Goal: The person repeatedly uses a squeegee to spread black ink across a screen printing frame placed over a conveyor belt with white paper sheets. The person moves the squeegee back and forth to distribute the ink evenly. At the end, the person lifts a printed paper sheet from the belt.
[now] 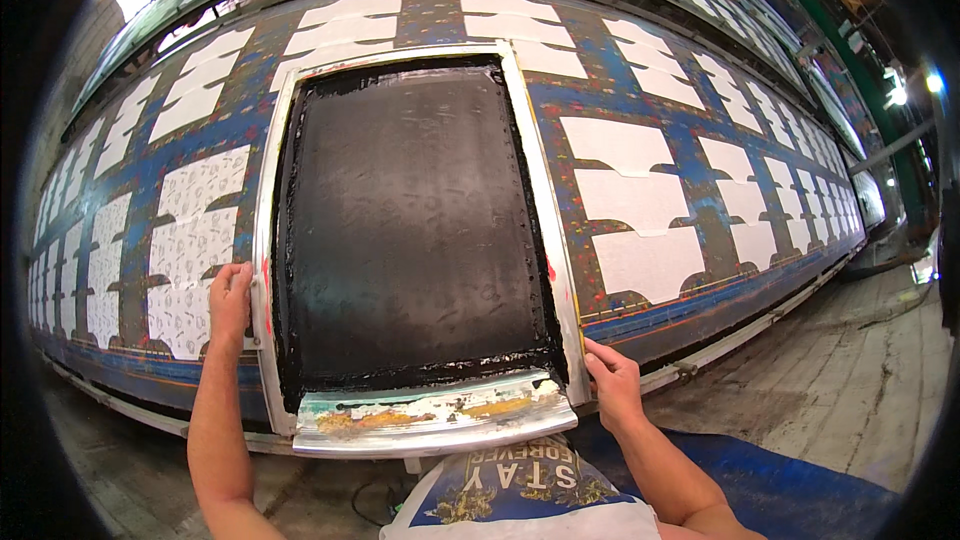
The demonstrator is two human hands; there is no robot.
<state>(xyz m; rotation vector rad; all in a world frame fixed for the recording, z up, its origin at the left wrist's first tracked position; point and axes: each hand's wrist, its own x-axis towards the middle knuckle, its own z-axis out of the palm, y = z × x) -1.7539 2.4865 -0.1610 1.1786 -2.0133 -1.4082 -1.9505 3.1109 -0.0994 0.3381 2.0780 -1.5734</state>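
Note:
A large screen printing frame (266, 180) lies on the long table in front of me, its pale rails smeared with paint. Dark ink coats its black mesh (420, 210), thickest along the borders. Across the near end sits a metal squeegee-like bar (440, 418), stained teal, white and ochre. My left hand (231, 305) is closed at the left rail, fingertips pressed against its outer side. Lower down on the opposite rail, my right hand (612, 380) grips the outer edge near the corner, with its fingers curled. Whatever lies beneath the frame is hidden.
White fabric pieces (630, 205) lie in rows on the paint-spotted blue table (720, 255). Left of the frame, several pieces (195, 260) carry small dark prints. A metal rail (720, 345) runs along the table's near edge. Another table with white pieces stands beyond.

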